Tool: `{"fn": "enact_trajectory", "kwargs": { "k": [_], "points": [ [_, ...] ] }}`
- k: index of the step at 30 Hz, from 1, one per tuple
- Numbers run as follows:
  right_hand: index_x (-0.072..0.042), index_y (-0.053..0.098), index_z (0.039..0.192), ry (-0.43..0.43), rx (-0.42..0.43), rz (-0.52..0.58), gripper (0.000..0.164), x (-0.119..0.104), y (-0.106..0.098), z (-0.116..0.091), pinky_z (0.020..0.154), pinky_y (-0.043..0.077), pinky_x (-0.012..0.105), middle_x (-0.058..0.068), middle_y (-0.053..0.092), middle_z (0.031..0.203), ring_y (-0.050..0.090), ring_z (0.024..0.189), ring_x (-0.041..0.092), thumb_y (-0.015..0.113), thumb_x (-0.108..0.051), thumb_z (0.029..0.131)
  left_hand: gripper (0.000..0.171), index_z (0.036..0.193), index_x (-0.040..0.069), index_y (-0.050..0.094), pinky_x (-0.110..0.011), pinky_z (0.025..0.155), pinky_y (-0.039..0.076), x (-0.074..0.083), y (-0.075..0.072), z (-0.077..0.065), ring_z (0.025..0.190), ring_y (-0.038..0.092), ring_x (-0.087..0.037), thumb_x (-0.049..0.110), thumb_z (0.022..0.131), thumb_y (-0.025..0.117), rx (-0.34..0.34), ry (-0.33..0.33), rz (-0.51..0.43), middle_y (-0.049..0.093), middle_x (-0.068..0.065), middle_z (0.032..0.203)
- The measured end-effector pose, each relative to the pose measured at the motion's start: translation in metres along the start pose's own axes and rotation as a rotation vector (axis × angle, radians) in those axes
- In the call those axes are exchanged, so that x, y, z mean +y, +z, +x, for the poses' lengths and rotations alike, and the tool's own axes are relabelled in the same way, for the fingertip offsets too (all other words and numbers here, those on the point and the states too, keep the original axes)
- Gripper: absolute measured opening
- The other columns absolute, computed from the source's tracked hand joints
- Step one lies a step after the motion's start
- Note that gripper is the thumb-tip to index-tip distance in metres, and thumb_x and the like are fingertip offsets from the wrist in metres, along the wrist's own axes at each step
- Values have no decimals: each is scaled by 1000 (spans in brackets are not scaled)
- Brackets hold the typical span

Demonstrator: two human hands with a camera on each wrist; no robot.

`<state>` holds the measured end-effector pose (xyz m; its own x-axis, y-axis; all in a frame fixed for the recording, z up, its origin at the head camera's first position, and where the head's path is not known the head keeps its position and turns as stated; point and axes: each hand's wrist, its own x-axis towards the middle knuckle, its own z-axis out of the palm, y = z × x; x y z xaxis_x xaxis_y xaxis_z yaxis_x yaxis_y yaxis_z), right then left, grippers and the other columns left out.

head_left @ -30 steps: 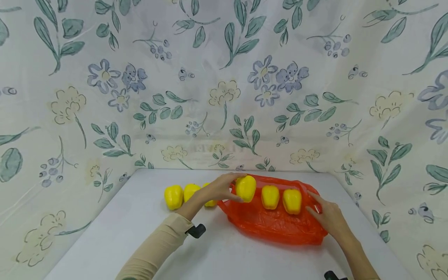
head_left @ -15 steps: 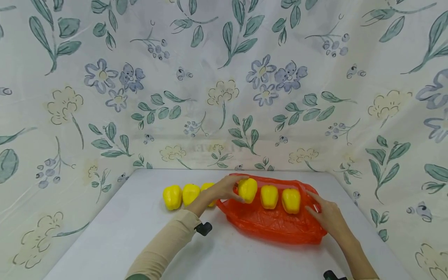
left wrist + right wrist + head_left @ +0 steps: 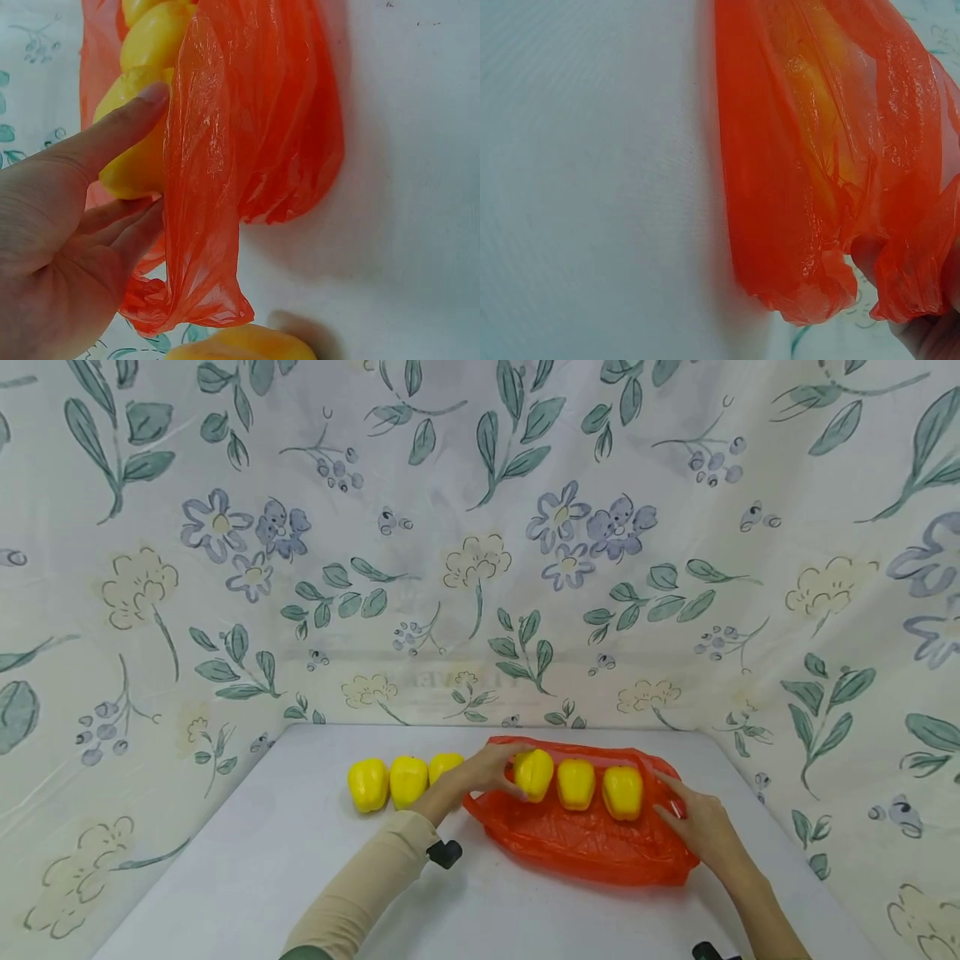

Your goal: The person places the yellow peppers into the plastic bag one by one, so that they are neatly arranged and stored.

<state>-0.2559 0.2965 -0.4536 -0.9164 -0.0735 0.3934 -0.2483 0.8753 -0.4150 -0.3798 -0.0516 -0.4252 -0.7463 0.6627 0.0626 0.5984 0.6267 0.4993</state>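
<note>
A red plastic bag (image 3: 585,856) lies on the white table with its mouth spread. My left hand (image 3: 487,770) grips a yellow bell pepper (image 3: 535,775) at the bag's left side, thumb on one side and fingers on the other. Beside it sit a second yellow pepper (image 3: 576,785) and a third (image 3: 622,793), in a row in the bag. In the left wrist view a bag flap (image 3: 202,172) hides part of the held pepper. My right hand (image 3: 703,828) pinches the bag's right edge, with red plastic (image 3: 911,277) bunched between thumb and fingers in the right wrist view.
Left of the bag, three yellow peppers stand on the table: an outer one (image 3: 368,785), a middle one (image 3: 408,782) and one (image 3: 446,765) partly behind my left forearm. A floral cloth (image 3: 420,610) hangs behind the white table (image 3: 247,877) and along its sides.
My left hand has moved slightly right and down with the pepper, bringing it level with the two others in the bag. The right hand stays at the bag's edge.
</note>
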Motion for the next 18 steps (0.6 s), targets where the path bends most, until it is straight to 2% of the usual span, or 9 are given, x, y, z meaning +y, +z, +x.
{"fn": "enact_trajectory", "kwargs": {
  "k": [6, 10, 13, 18],
  "points": [
    [-7, 52, 139, -10, 6, -1, 59, 0, 2, 1, 51, 48, 15, 16, 69, 91, 49, 59, 12, 75, -11, 85, 79, 148, 26, 42, -38, 104, 50, -4, 4, 2, 126, 50, -19, 31, 80, 82, -4, -43, -27, 49, 3, 146],
    [-8, 53, 139, -26, 17, -8, 59, 0, 3, 1, 61, 58, 25, 21, 71, 102, 56, 69, 16, 75, -11, 85, 78, 146, 24, 44, -38, 104, 50, -7, 6, 2, 125, 50, -20, 30, 79, 82, -6, -35, -42, 51, 2, 144],
    [-8, 53, 139, -25, 17, -9, 58, 0, 3, 0, 68, 61, 33, 24, 69, 111, 59, 75, 19, 75, -11, 85, 78, 146, 23, 44, -38, 104, 50, -7, 7, 2, 125, 51, -20, 30, 79, 82, -7, -34, -50, 52, 2, 144],
    [-8, 53, 139, -22, 18, -14, 58, 1, 3, 0, 65, 61, 32, 24, 70, 108, 57, 73, 18, 75, -11, 85, 79, 147, 22, 42, -38, 106, 48, -7, 7, 5, 126, 50, -20, 30, 79, 82, -8, -45, -44, 50, 1, 146]
  ]
}}
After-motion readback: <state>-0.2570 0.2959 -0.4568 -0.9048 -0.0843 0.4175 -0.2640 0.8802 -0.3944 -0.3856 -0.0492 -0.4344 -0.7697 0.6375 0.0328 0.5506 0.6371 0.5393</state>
